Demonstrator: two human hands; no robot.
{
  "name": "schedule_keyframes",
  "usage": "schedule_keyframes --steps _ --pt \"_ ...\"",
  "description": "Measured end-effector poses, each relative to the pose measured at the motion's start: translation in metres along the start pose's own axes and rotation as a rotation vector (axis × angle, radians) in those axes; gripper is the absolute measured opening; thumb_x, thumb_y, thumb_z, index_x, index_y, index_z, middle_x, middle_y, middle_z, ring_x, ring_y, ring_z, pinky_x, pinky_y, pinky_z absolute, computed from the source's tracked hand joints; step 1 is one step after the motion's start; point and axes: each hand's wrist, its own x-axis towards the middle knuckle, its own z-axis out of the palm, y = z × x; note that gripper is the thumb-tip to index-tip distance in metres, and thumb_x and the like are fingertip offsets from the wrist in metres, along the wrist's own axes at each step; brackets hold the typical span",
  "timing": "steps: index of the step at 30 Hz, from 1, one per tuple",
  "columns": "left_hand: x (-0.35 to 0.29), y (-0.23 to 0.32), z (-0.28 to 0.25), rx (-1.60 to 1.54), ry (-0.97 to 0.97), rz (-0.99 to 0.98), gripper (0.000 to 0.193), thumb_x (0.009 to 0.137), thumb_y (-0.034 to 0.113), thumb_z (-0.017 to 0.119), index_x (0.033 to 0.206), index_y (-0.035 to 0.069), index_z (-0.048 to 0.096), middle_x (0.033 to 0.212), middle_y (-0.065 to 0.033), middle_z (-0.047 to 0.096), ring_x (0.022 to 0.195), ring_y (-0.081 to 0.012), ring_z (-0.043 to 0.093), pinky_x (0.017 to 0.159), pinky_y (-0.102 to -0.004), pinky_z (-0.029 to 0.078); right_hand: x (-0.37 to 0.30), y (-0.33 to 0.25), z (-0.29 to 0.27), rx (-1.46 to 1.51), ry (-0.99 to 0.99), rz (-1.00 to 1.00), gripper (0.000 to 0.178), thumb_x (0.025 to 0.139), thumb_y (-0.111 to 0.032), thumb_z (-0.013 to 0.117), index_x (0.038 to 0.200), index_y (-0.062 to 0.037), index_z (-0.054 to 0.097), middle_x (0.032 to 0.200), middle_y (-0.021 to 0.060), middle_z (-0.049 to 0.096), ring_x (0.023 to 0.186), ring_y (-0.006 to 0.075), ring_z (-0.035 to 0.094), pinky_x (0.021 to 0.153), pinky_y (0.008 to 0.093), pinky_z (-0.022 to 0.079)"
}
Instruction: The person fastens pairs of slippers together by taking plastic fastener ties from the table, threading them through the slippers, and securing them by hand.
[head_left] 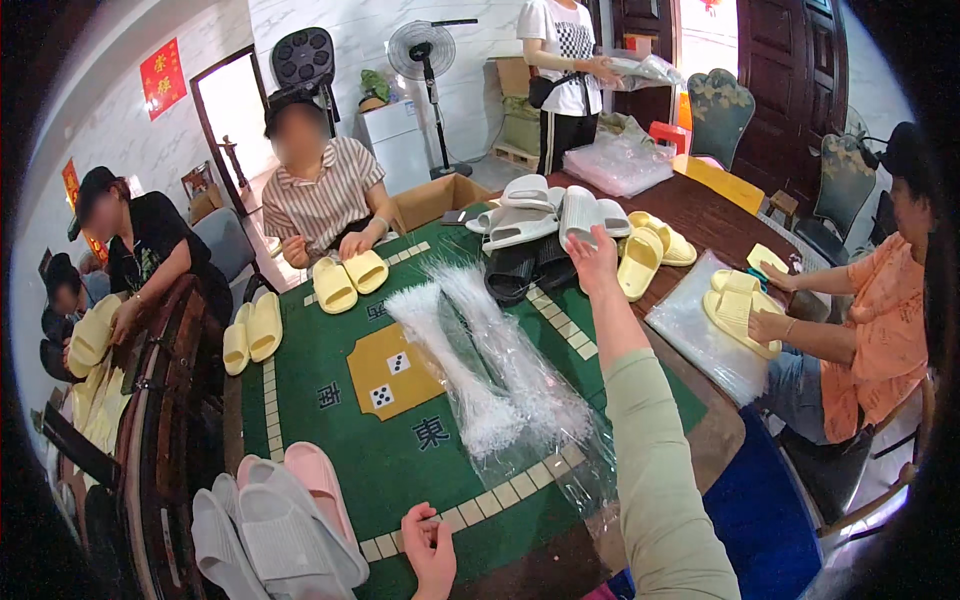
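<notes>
My right arm, in a pale green sleeve, stretches across the table. My right hand [595, 262] is open, its fingers extended against a light grey slipper [580, 214] at the pile's near side. Beside it sit more white and grey slippers [522, 208], with black slippers [512, 270] underneath. My left hand [430, 550] hovers at the near table edge, fingers loosely curled and apart, with nothing visible in it. To its left lie grey slippers [290, 525] and a pink slipper [325, 480]. Bundles of thin white plastic strips [465, 385] in clear wrap lie mid-table.
Yellow slippers [335, 285] stand before a seated person across the green mat [330, 430]. At right, another person handles yellow slippers [740, 308] over clear plastic bags [690, 320]. Someone at left holds yellow slippers [92, 335]. A standing person [565, 75] carries plastic bags.
</notes>
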Motion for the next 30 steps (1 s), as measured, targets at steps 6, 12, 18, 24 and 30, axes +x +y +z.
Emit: schedule_keyframes --steps 6,12,18,24,30 --pt "0.002 -0.021 -0.007 0.066 -0.015 0.044 0.034 0.091 0.001 0.057 0.124 0.002 0.049 0.098 -0.0014 0.057 0.085 -0.0079 0.054 0.079 -0.0195 0.043 0.051 0.006 -0.018 0.228 -0.004 -0.008 0.061 0.094 -0.029 0.056 0.138 -0.0070 0.020 0.124 0.0252 0.039 0.103 0.0385 0.055 0.085 0.0442 0.053" --pt "0.001 -0.029 -0.008 0.071 -0.024 0.019 0.034 0.091 0.002 0.058 0.123 0.002 0.049 0.101 -0.0037 0.056 0.089 -0.0096 0.055 0.082 -0.0211 0.044 0.053 -0.001 -0.025 0.293 -0.018 -0.021 0.071 0.095 -0.030 0.054 0.144 -0.0033 0.011 0.129 0.0232 0.035 0.104 0.0329 0.055 0.085 0.0422 0.050" --pt "0.001 -0.003 -0.001 0.025 -0.009 -0.010 0.038 0.083 -0.006 0.056 0.119 0.001 0.047 0.104 -0.0066 0.052 0.074 -0.0076 0.051 0.062 -0.0200 0.042 0.028 -0.031 -0.009 0.170 -0.043 0.062 0.036 0.093 -0.031 0.058 0.115 -0.0051 0.048 0.102 0.0102 0.049 0.087 0.0202 0.054 0.076 0.0323 0.050" --pt "0.004 -0.011 0.006 0.034 -0.056 0.114 0.036 0.084 -0.004 0.057 0.118 0.003 0.050 0.103 -0.0063 0.052 0.075 -0.0084 0.052 0.061 -0.0209 0.043 -0.011 -0.098 0.006 -0.261 0.073 -0.205 0.016 0.090 -0.027 0.063 0.088 -0.0124 0.056 0.073 -0.0025 0.049 0.061 0.0090 0.047 0.052 0.0224 0.041" --pt "0.006 -0.015 0.003 -0.043 -0.047 0.183 0.035 0.082 -0.005 0.059 0.116 0.003 0.052 0.103 -0.0047 0.050 0.074 -0.0078 0.051 0.060 -0.0199 0.044 -0.101 -0.155 0.058 -0.464 -0.146 -0.204 0.028 0.089 -0.024 0.061 0.114 -0.0109 0.060 0.099 -0.0008 0.061 0.086 0.0118 0.056 0.073 0.0279 0.044"
